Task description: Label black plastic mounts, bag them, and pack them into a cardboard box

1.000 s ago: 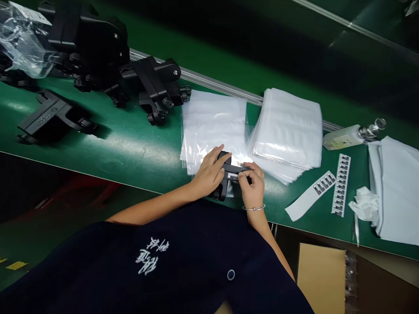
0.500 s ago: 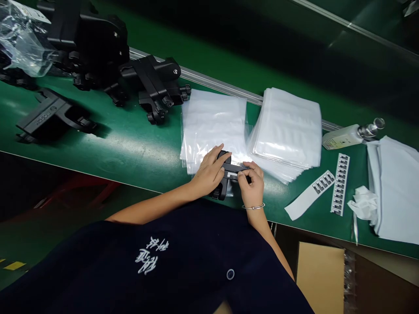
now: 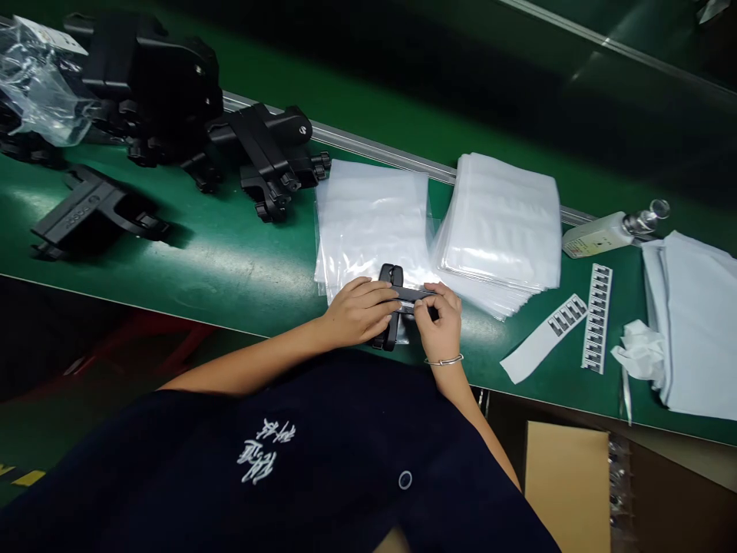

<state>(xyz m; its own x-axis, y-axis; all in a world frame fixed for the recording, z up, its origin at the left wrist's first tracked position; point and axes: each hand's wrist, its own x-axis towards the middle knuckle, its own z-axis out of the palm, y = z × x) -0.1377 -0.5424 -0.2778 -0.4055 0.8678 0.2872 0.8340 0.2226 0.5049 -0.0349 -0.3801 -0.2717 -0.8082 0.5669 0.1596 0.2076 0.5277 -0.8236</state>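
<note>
A black plastic bracket (image 3: 391,275) with a crossbar lies at the front of the green table, over the edge of some clear bags. A small white label shows on its bar between my hands. My left hand (image 3: 355,311) is closed on the bracket's left side, fingers laid across it and pressed toward the label. From the right, my right hand (image 3: 441,319) grips the bar's other end, with thumb and index finger pinched beside the label. Fingers partly hide the bracket and label.
Flat clear bags (image 3: 374,207) lie behind my hands, with a thicker bag stack (image 3: 507,223) to their right. Further right are label strips (image 3: 597,319), a pump bottle (image 3: 599,234), crumpled tissue (image 3: 640,352), tweezers (image 3: 626,395) and white cloths (image 3: 699,322). More black brackets (image 3: 270,153) stand left.
My left hand has slid slightly down and left on the bracket, its fingers now together over the label's left end. My right hand keeps its pinch by the label.
</note>
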